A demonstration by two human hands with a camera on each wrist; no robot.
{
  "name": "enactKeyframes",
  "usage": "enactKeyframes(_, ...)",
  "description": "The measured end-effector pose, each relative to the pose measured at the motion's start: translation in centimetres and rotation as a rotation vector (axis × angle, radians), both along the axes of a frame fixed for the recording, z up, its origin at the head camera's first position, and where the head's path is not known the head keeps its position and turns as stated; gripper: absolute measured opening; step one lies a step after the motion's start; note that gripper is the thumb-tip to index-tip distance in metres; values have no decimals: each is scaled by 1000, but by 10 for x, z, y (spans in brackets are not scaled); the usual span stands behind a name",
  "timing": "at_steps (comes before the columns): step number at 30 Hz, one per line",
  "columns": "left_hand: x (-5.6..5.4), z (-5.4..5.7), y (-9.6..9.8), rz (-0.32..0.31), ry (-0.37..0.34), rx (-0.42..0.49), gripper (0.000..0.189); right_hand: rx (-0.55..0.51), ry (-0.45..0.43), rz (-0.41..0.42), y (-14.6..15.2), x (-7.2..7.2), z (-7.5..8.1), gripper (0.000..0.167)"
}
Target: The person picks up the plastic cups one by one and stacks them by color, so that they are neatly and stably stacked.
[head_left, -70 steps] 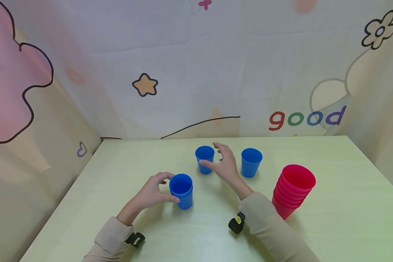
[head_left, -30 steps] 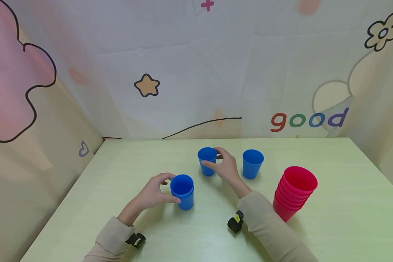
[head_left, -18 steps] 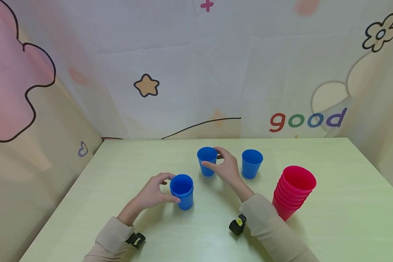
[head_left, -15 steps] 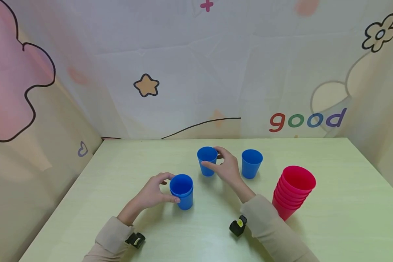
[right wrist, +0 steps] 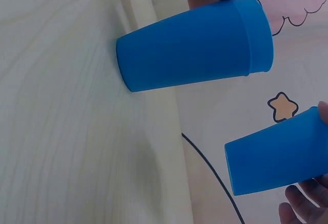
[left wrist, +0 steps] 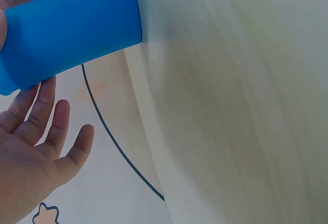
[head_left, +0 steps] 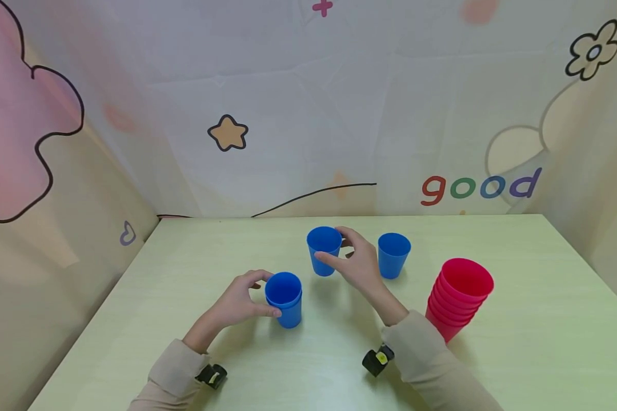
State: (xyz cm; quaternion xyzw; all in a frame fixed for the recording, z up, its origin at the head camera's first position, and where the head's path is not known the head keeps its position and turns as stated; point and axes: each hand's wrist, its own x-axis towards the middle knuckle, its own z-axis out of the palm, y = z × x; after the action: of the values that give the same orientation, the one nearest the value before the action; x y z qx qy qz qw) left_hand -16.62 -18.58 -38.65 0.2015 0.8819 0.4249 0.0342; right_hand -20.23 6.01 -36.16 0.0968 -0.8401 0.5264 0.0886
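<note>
My left hand (head_left: 239,299) grips a pair of nested blue cups (head_left: 286,311) that stand upright on the table; its thumb lies on the near side. In the left wrist view the nested cups (left wrist: 77,32) sit between thumb and fingers. Farther back, my right hand (head_left: 357,262) pinches a single blue cup (head_left: 323,254) between thumb and fingers. That single cup (right wrist: 277,155) appears raised off the table in the right wrist view, while the nested cups (right wrist: 189,47) are behind it. Another blue cup (head_left: 393,257) stands upright to the right of my right hand.
A leaning-looking stack of several nested red cups (head_left: 457,297) stands at the right, close to my right forearm. The pale table (head_left: 545,342) ends at a patterned cloth backdrop (head_left: 288,103) behind and on both sides.
My right hand has closed on the single blue cup at the back and now lifts it slightly. My left hand and the nested cups have stayed in place.
</note>
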Motion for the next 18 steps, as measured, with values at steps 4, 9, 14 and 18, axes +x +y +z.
enactKeyframes(4, 0, 0, 0, 16, -8, -4, 55, -4, 15, 9, 0, 6, 6, 66)
enactKeyframes(9, 0, -1, 1, 27, -15, 0, 56, -7, 42, 28, -1, 13, 16, 65)
enactKeyframes(14, 0, -1, 1, 32, -20, 2, 56, -24, 72, 59, -3, 21, 27, 64)
enactKeyframes(18, 1, -1, 0, 24, -13, 4, 56, -39, 90, 87, -5, 26, 32, 62)
